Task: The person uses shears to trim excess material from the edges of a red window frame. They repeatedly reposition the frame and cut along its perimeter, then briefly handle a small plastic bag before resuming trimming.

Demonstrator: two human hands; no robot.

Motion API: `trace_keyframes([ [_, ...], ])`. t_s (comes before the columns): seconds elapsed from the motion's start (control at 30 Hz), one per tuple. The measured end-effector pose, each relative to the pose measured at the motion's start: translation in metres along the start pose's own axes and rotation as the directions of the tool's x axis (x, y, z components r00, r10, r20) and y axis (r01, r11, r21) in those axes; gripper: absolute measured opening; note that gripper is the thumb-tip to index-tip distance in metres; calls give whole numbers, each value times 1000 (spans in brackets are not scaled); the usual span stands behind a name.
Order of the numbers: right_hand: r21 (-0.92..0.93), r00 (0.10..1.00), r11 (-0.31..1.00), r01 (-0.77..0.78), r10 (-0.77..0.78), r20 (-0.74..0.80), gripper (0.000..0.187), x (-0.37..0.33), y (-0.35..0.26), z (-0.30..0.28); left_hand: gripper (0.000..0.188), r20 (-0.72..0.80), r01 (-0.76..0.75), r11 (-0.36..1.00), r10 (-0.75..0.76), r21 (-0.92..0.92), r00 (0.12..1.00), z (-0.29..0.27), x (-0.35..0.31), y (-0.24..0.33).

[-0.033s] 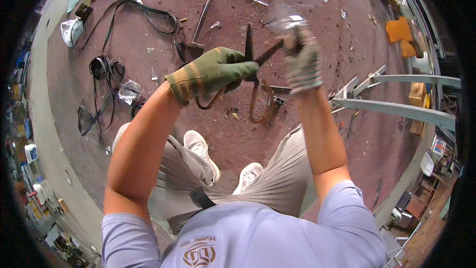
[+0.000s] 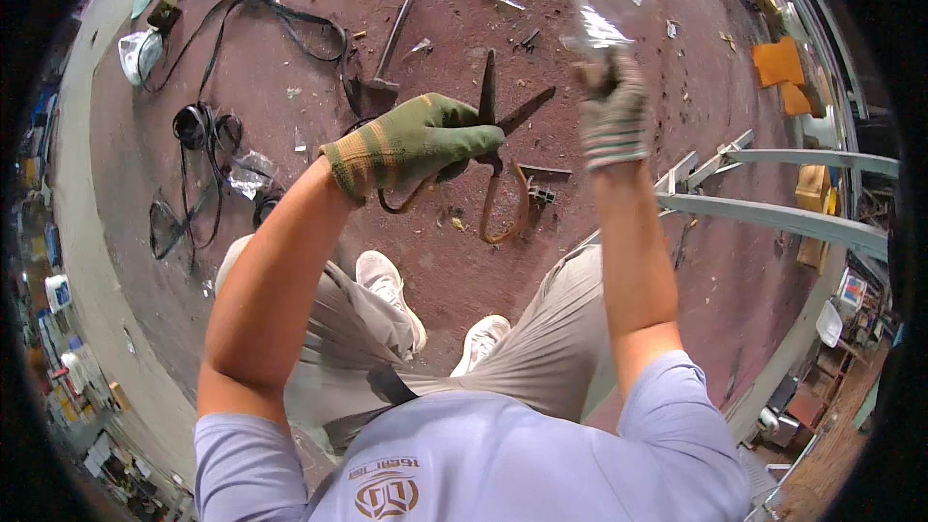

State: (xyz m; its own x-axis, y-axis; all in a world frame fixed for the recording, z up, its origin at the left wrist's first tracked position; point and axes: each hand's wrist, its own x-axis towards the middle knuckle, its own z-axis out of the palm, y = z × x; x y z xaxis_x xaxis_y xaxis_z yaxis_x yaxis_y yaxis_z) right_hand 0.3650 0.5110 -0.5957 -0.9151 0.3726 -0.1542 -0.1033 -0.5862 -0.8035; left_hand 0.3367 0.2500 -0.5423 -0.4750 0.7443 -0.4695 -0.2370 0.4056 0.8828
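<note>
My left hand (image 2: 420, 143), in a green and yellow work glove, is closed around the pivot area of a pair of large dark scissors (image 2: 490, 97). The blades point away from me and stand apart, while the brown loop handles hang toward my feet. To the right, my right hand (image 2: 615, 111), in a striped glove, pinches the near end of a clear plastic bag (image 2: 601, 5). That bag extends away from me, apart from the blades. Motion blurs the right fingertips a little.
A hammer (image 2: 389, 48) and tangled black strap (image 2: 193, 128) lie on the reddish floor at left, by crumpled clear plastic (image 2: 251, 174). Grey metal ladder-like rails (image 2: 773, 213) reach in from the right. Orange pieces (image 2: 778, 61) lie at far right. Small scraps dot the floor.
My right hand has shifted right with the plastic bag, away from the scissors' blade tip. My left hand and the scissors have barely moved.
</note>
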Motion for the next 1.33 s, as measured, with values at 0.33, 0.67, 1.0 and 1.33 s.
trace_keyframes([
  [0.33,-265,848,911,-317,397,350,23,-18,31,9,30,140,-103,978,129,-180,982,-2,-9,-4],
  [0.67,-233,685,853,-467,515,515,36,-31,23,22,31,214,-29,993,54,-118,975,-2,-8,-9],
  [1.0,-212,563,881,-423,439,700,42,-33,26,10,29,273,17,978,41,-208,961,8,-13,-1],
  [1.33,-334,717,865,-375,498,487,51,-36,17,15,37,249,-14,986,55,-164,967,7,-15,0],
])
